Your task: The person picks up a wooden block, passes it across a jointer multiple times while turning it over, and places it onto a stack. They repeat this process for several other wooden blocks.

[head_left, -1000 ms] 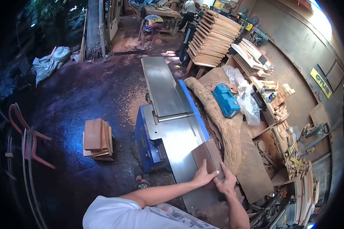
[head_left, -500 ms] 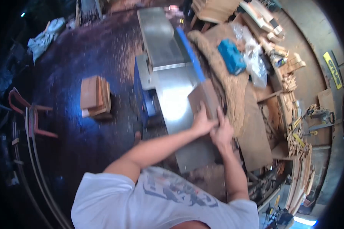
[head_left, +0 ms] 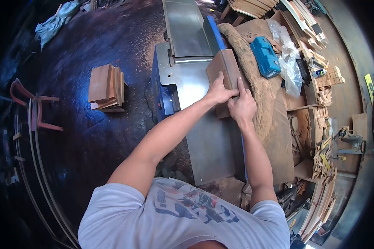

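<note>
A brown wooden board stands on edge on the metal table of a jointer, against its blue-edged fence. My left hand grips the board's near part, thumb and fingers over the face and top edge. Just to the right, my right hand is closed on the board's rear end, its index finger stretched along the edge. The two hands touch. The board's front end reaches the slot across the table; its underside is hidden.
A stack of wooden boards rests left of the jointer. On the right are a rough-edged slab, a teal case, a clear plastic bag and wood offcuts. A red chair stands far left.
Both hands and the board have moved forward along the fence, bringing the board's front end to the table slot. The camera view has shifted slightly.
</note>
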`<state>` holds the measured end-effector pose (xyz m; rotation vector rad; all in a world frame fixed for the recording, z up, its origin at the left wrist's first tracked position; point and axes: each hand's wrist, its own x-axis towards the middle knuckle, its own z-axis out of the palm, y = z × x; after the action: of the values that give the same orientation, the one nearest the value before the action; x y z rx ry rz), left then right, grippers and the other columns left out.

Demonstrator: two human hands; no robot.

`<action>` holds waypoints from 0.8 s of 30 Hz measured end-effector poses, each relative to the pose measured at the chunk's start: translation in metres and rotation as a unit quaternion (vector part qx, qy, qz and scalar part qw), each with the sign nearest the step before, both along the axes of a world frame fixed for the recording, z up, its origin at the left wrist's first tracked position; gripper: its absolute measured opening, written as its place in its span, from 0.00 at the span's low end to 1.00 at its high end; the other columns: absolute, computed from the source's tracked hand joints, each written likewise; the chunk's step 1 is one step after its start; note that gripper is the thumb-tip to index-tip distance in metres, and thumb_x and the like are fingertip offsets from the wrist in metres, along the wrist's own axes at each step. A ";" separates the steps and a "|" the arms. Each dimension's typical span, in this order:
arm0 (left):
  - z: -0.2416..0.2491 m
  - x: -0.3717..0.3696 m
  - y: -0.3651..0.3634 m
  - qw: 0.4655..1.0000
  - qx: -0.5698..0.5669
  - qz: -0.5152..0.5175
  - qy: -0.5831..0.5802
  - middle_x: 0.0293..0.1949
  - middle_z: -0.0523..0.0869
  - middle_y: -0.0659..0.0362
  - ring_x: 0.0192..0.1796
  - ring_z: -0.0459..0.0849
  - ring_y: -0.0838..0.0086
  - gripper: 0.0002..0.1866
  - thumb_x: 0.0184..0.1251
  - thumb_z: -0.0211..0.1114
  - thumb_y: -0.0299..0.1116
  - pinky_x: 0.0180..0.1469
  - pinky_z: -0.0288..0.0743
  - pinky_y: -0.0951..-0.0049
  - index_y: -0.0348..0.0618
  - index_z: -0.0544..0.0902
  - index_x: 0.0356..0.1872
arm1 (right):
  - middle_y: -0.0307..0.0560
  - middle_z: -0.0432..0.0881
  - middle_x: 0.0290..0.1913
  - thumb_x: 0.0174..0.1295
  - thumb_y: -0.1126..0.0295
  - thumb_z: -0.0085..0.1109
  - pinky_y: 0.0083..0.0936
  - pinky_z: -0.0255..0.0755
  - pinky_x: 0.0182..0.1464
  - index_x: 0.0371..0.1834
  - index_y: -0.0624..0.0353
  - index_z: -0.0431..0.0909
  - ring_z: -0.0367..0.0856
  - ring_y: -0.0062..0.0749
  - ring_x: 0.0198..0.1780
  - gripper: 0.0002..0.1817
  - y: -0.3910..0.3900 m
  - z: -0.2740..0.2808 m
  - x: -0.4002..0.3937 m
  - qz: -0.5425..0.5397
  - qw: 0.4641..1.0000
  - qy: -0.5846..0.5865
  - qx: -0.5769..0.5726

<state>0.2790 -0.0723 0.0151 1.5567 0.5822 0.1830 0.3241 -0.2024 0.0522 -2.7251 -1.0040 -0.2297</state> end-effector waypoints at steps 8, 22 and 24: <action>-0.004 0.027 0.044 0.999 -0.002 0.020 -0.031 0.74 0.69 0.27 0.77 0.71 0.48 0.70 0.48 0.85 0.48 0.78 0.66 0.63 0.16 0.46 0.80 | 0.58 0.86 0.47 0.51 0.64 0.68 0.49 0.83 0.50 0.79 0.44 0.71 0.89 0.56 0.45 0.45 0.047 0.003 0.027 0.002 1.000 -0.003 -0.002; -0.016 0.059 0.089 0.998 0.033 0.036 -0.033 0.73 0.71 0.30 0.73 0.77 0.54 0.68 0.53 0.86 0.41 0.72 0.73 0.66 0.15 0.43 0.80 | 0.61 0.86 0.52 0.53 0.60 0.66 0.51 0.81 0.54 0.79 0.45 0.71 0.89 0.57 0.48 0.43 0.090 0.003 0.052 0.001 1.000 0.016 -0.010; -0.015 0.063 0.096 0.998 -0.001 0.038 -0.042 0.72 0.72 0.30 0.72 0.79 0.55 0.68 0.53 0.86 0.39 0.70 0.76 0.67 0.16 0.42 0.80 | 0.63 0.86 0.55 0.53 0.60 0.66 0.50 0.80 0.57 0.79 0.46 0.70 0.89 0.56 0.51 0.43 0.098 0.004 0.057 -0.001 1.000 0.024 -0.017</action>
<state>0.3423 0.0238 -0.0002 1.5184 0.5749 0.3036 0.3811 -0.1040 0.0566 -2.7475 -1.0005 -0.1482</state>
